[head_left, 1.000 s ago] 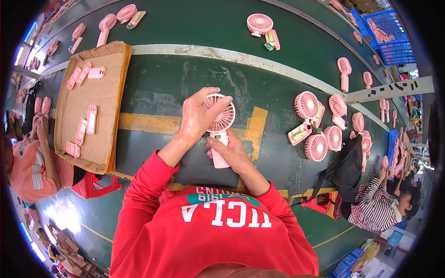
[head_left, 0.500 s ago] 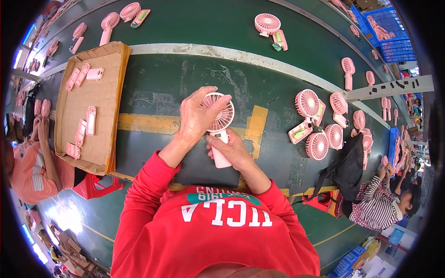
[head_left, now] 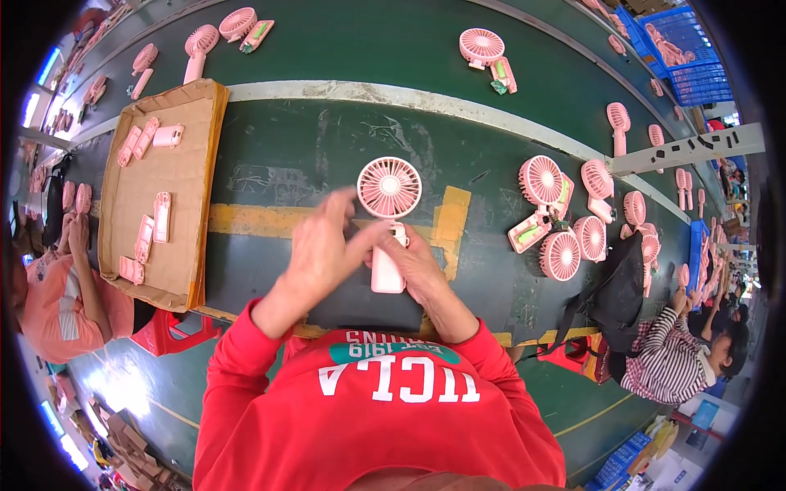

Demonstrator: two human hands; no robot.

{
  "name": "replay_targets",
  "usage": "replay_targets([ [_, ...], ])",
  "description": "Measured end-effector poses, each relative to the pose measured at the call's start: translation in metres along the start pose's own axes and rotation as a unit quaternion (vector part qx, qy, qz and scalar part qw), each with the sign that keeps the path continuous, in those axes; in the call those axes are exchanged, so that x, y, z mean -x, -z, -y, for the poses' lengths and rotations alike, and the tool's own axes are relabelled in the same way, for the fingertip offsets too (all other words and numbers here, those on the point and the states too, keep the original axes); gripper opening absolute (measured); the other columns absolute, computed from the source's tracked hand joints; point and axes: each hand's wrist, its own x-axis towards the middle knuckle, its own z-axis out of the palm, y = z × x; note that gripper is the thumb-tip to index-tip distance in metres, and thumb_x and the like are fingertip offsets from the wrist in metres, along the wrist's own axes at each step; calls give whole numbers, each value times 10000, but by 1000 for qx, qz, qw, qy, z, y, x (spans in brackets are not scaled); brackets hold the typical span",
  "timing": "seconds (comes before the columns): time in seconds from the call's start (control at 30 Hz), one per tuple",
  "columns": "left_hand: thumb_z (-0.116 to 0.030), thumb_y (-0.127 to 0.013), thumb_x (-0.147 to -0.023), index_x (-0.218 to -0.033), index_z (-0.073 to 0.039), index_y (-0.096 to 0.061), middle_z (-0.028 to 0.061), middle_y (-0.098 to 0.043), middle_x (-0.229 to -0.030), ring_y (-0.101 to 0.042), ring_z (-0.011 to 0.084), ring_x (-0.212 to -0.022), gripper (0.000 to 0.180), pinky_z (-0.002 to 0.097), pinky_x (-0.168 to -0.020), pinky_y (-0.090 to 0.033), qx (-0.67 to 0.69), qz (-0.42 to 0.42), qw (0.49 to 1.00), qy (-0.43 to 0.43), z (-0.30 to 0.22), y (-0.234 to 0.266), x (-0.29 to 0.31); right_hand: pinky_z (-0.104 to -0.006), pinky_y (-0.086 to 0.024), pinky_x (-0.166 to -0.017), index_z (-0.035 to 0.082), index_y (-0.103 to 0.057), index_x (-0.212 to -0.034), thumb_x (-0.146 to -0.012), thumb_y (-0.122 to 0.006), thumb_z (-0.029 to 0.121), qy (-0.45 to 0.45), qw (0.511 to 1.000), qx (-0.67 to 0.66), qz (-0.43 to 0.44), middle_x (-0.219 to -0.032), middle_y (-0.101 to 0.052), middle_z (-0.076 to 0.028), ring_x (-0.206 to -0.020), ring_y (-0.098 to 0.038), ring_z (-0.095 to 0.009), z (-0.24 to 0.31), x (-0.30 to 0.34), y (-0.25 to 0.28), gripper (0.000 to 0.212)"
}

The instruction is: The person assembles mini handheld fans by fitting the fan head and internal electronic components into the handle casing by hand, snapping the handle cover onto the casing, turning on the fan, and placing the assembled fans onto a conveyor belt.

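Observation:
A pink handheld fan (head_left: 390,187) with a round grille and a pale handle is in front of me over the dark green table. My right hand (head_left: 417,266) wraps round the fan's handle from the right. My left hand (head_left: 326,237) is at the handle's left side, its thumb reaching across near the joint below the fan head. Its fingers are apart and somewhat blurred, off the grille. Whether the thumb touches the handle I cannot tell.
A shallow cardboard tray (head_left: 182,221) with several pink casing parts lies to the left. Several pink fans (head_left: 561,256), some with opened handles, cluster at the right beside a black bag (head_left: 610,286). Beyond a pale rail (head_left: 344,92), more fans lie on a green belt. People sit on both sides.
My left hand has come off the fan head and moved down and left to the handle. The fan stays in my right hand, now more upright. Fans on the far belt have shifted slightly right.

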Motion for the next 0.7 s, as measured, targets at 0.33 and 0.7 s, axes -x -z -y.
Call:
replay_targets([
  [0.33, -244, -721, -717, -1191, -2, -349, 247, -598, -982, -624, 401, -796, 650, 451, -647, -512, -37, 82, 995, -33, 1, -26, 42, -308, -488, -857, 15, -494, -1158, -944, -384, 487, 1, 998, -62, -16, -1107, -570, -108, -1010, -572, -181, -3, 0, 3, 531],
  [0.7, -88, -670, -752, -1011, -10, -568, 155, -618, -876, -607, 332, -813, 289, 385, -694, -494, -57, -94, 975, -192, 30, 1, 13, -356, -533, -804, -7, -466, -1168, -968, -399, 363, -1, 996, -73, 52, -1070, -593, -167, -933, -625, -263, -1, 6, 16, 425],
])
